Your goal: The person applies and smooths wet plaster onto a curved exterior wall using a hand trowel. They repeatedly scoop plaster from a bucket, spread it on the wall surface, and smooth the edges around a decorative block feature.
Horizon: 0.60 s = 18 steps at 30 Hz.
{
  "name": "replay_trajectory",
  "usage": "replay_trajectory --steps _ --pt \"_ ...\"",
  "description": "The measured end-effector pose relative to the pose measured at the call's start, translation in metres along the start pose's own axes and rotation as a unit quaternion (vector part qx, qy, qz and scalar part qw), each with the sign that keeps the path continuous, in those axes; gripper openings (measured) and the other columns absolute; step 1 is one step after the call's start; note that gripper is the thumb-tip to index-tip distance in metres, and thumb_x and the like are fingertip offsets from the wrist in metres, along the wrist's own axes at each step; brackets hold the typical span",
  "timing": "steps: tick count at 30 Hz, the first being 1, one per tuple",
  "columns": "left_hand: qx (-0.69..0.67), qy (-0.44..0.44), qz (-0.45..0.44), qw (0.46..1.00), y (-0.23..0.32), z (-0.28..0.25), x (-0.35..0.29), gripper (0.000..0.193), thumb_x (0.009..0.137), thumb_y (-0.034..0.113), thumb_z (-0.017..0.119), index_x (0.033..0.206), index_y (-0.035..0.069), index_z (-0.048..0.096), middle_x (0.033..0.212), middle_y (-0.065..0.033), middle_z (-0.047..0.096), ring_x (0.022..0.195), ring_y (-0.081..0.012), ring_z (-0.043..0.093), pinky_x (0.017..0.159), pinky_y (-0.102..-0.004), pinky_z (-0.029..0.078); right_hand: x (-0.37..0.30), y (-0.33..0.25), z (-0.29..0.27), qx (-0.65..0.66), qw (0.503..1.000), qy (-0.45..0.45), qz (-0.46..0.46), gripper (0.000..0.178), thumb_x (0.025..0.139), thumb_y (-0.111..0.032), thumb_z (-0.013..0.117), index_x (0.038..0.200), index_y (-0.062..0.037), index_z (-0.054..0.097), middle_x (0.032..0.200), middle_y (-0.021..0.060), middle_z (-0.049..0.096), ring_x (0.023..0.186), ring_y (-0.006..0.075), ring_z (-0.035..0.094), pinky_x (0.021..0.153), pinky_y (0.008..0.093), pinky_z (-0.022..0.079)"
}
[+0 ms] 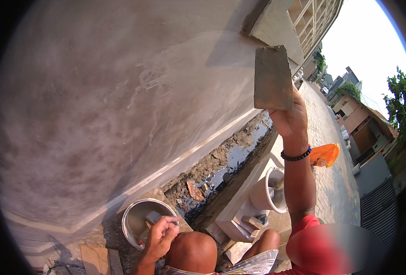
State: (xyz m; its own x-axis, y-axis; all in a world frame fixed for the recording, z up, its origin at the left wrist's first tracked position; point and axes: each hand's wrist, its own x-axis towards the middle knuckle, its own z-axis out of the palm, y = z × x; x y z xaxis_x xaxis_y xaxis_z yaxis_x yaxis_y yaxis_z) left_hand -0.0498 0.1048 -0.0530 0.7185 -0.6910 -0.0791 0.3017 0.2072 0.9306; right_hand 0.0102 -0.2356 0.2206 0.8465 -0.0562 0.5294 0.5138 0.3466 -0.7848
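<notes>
My right hand is raised on an outstretched arm close to the wall. It grips a plastering trowel whose flat, roughly rectangular grey blade faces me; the handle is hidden. Low on the left, my left hand is by my knee at the rim of a round bucket. Its fingers are curled, and whether anything is in them is hard to see. A small grey flat piece shows in the bucket just beyond those fingers. Smooth grey-brown render covers the wall, with pale streaks across its middle.
Along the wall's foot runs a ditch with dark water, mud and rubble. A white bucket stands on the concrete ledge beyond it. An orange bag lies on the paved road. A ledge juts from the wall above.
</notes>
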Motion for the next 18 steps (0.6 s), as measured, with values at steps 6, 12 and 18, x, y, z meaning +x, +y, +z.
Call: replay_trajectory --steps 6,12,18 --pt "0.022 0.013 -0.004 1.000 0.013 0.001 -0.011 0.031 0.096 0.022 0.058 0.118 0.001 0.057 0.077 -0.0003 0.056 0.071 -0.0061 0.049 0.066 -0.0220 0.041 0.000 0.045 0.005 0.192 0.976 0.098 -0.035 0.032 0.097 -0.009 0.047 0.124 0.0075 0.052 0.122 0.0224 0.058 0.108 0.0342 0.061 0.091 0.0432 0.056" --pt "0.059 0.046 -0.025 0.997 0.029 0.003 -0.024 0.028 0.096 0.020 0.057 0.118 0.002 0.058 0.077 -0.0007 0.057 0.070 -0.0063 0.049 0.065 -0.0219 0.041 0.016 0.068 0.031 0.379 0.918 0.108 -0.038 0.033 0.097 -0.007 0.049 0.125 0.0096 0.049 0.116 0.0258 0.056 0.103 0.0365 0.059 0.078 0.0343 0.061" --pt "0.094 0.072 -0.026 0.993 0.046 0.011 -0.034 0.030 0.096 0.021 0.058 0.119 0.002 0.058 0.077 -0.0006 0.057 0.070 -0.0067 0.050 0.065 -0.0218 0.041 0.029 0.073 0.051 0.487 0.864 0.123 -0.023 0.028 0.095 -0.005 0.052 0.119 0.0101 0.052 0.114 0.0242 0.057 0.098 0.0345 0.061 0.075 0.0315 0.063"
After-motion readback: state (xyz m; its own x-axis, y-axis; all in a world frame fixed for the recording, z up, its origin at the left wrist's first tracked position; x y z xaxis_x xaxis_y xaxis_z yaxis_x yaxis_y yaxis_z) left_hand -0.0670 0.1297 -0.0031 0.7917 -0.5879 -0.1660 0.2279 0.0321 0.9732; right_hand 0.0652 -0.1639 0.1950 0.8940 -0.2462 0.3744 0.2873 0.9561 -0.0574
